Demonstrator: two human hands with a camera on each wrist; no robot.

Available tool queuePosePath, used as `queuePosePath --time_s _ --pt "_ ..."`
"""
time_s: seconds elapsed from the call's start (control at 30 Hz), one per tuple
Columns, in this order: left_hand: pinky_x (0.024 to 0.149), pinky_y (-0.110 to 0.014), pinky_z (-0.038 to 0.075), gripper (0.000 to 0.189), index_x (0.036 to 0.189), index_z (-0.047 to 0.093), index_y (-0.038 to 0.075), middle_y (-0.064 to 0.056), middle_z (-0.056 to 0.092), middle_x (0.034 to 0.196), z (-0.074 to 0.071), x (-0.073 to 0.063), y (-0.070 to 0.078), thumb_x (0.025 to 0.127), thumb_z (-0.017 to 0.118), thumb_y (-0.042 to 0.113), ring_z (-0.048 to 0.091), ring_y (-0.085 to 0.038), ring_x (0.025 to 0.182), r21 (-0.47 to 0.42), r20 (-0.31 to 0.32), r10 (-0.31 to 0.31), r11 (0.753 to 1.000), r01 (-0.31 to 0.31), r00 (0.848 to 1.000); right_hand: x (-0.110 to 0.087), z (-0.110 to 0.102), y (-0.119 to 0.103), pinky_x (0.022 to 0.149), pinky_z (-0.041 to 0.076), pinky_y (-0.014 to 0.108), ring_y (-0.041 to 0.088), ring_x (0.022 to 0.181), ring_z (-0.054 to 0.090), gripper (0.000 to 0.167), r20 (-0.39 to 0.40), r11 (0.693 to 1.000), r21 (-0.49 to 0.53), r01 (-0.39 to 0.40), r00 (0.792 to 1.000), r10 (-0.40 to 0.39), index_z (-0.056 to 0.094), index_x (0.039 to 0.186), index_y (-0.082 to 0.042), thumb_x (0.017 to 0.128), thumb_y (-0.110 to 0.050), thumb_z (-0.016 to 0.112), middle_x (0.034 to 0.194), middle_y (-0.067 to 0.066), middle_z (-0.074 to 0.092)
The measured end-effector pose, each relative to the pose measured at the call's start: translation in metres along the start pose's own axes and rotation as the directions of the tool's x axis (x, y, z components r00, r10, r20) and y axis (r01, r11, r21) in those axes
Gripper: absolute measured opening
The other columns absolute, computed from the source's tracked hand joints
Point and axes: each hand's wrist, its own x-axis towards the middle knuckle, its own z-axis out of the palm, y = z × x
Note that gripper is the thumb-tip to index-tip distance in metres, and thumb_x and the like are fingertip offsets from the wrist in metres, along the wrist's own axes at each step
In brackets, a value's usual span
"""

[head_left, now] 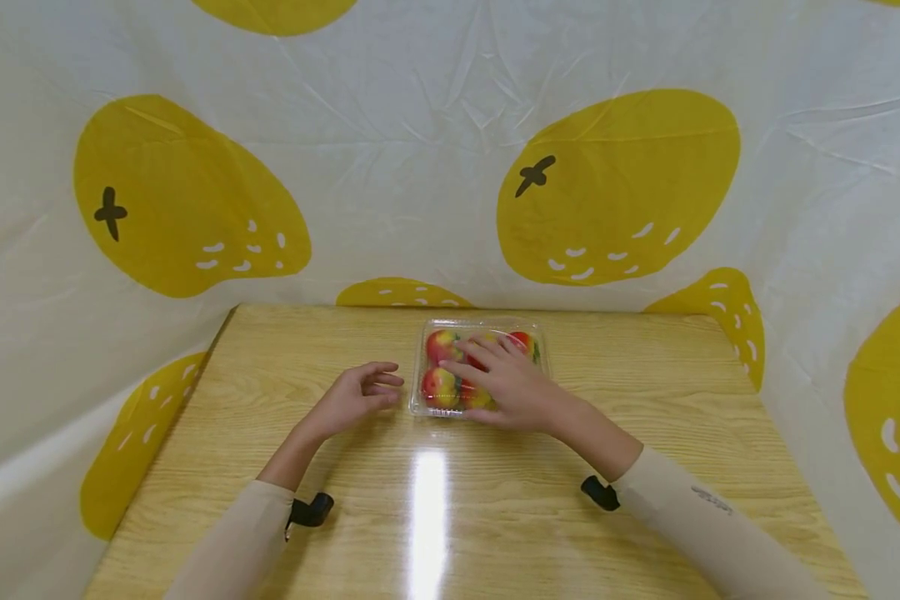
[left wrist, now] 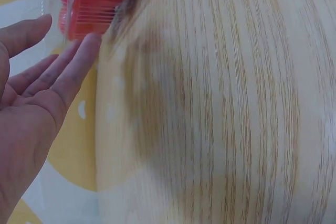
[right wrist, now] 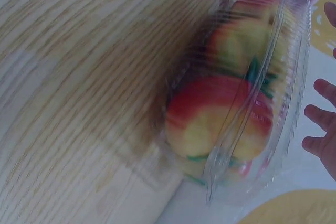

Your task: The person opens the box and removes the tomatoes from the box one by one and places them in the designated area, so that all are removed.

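Note:
A clear plastic clamshell box (head_left: 415,392) sits near the back edge of the table, its lid down. Inside are several red-and-yellow fruits (head_left: 440,388) with green leaves, peach-like in look. My right hand (head_left: 513,385) is over the lid with its fingers spread; in the right wrist view its fingertips (right wrist: 316,115) appear a little apart from the plastic. Just left of the box is my left hand (head_left: 354,400), fingers loosely bent and holding nothing. From the left wrist view, its fingertips (left wrist: 90,45) are close to the box's side; whether they touch I cannot tell.
The box stands on a wood-grain table (head_left: 510,517) with a bright light reflection in front. A white cloth (head_left: 405,208) printed with large yellow fruit shapes hangs behind the table and along both sides.

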Motion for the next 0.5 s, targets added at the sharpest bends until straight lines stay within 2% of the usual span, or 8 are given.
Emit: queuePosePath --time_s 0.13,0.3,0.5 --pt "0.095 -0.04 0.061 0.057 0.15 0.043 -0.01 -0.032 0.06 0.136 0.001 0.002 -0.001 0.1 0.066 0.005 0.069 -0.034 0.117 -0.061 0.0 -0.025 0.998 0.025 1.0 0.006 0.006 -0.003 0.115 0.04 0.066 0.042 0.141 0.046 0.072 -0.055 0.999 -0.005 0.048 0.997 -0.048 0.054 0.15 -0.022 0.089 -0.05 0.078 0.152 0.016 0.052" --pt "0.093 -0.044 0.062 0.051 0.146 0.043 -0.016 -0.035 0.061 0.13 0.005 0.005 -0.005 0.1 0.061 -0.003 0.073 -0.023 0.105 -0.158 0.027 -0.043 0.986 0.047 0.999 0.011 0.013 -0.009 0.109 0.049 0.054 0.034 0.129 0.055 0.06 -0.092 0.995 -0.018 0.1 0.991 -0.101 0.062 0.139 -0.021 0.087 -0.042 0.082 0.142 0.013 0.059" --pt "0.093 -0.049 0.061 0.045 0.142 0.049 -0.014 -0.029 0.067 0.124 0.011 0.007 -0.006 0.101 0.06 -0.001 0.074 -0.024 0.101 -0.218 0.053 -0.083 0.972 0.092 0.995 0.017 0.021 -0.017 0.098 0.055 0.05 0.03 0.121 0.059 0.052 -0.13 0.985 -0.014 0.171 0.977 -0.171 0.065 0.129 -0.019 0.084 -0.036 0.086 0.131 0.013 0.061"
